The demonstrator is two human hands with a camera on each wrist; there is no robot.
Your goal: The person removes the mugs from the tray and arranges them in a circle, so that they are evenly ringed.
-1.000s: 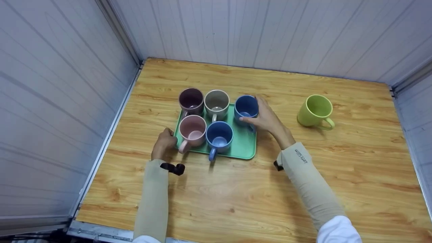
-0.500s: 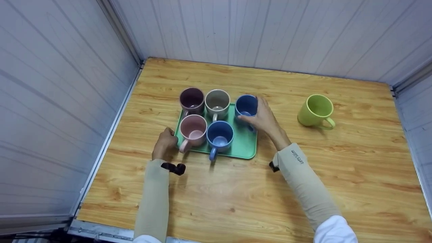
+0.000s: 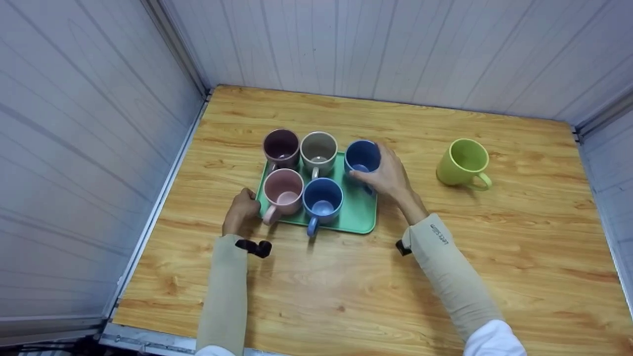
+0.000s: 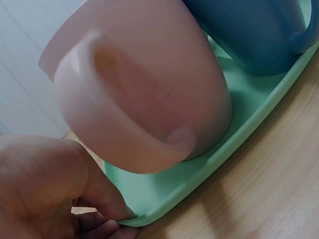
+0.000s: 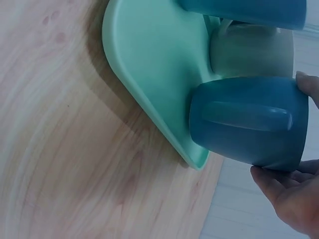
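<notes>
My left hand (image 3: 242, 206) pinches the near left corner of a green tray (image 3: 358, 212). The left wrist view shows the thumb (image 4: 107, 196) on the tray's rim, with a pink mug (image 4: 164, 84) close by. At the tray's back right, my right hand (image 3: 391, 173) grips a blue mug (image 3: 360, 157) near its rim. In the right wrist view this mug (image 5: 239, 117) stands on the tray with its handle towards the camera, the thumb and fingers on opposite sides. A second blue mug (image 3: 322, 198) stands beside the pink one at the tray's front.
A grey mug (image 3: 318, 152) and a purple mug (image 3: 281, 151) occupy the tray's back left part. Off to the right, a lime-green mug (image 3: 457, 165) stands on the wooden table (image 3: 341, 291). White panels (image 3: 306, 49) border the table at the back and sides.
The right forearm has shifted slightly left, while the right hand keeps hold of the blue mug. The left hand, tray and other mugs show no clear movement.
</notes>
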